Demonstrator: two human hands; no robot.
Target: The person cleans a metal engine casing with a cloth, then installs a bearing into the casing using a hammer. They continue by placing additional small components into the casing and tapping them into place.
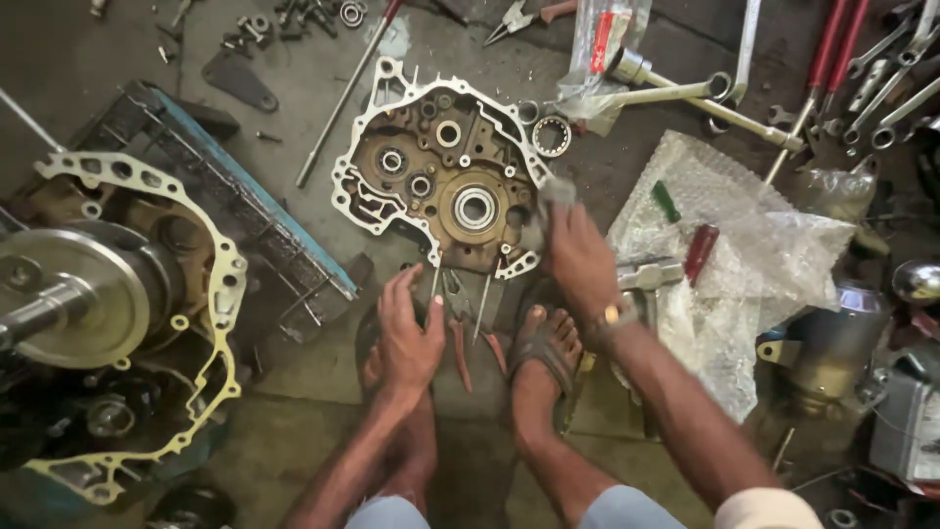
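Observation:
An engine crankcase half [441, 176] with white gasket edges and several bearings lies flat on the concrete floor in front of me. My right hand [578, 255] presses a grey rag [548, 201] against the case's right edge. My left hand [409, 328] hovers open just below the case, over my left foot, next to red-handled pliers [460, 338] and thin pins lying between my feet. My right foot in a sandal [543, 353] rests below the right hand.
Another crankcase half with a crankshaft [88, 294] sits at left on a blue crate [245, 206]. Bubble wrap [744, 255] with green and red screwdrivers lies right. Wrenches [881, 78], a socket bar [705, 98], a loose bearing [551, 135] and bolts [284, 20] are scattered behind.

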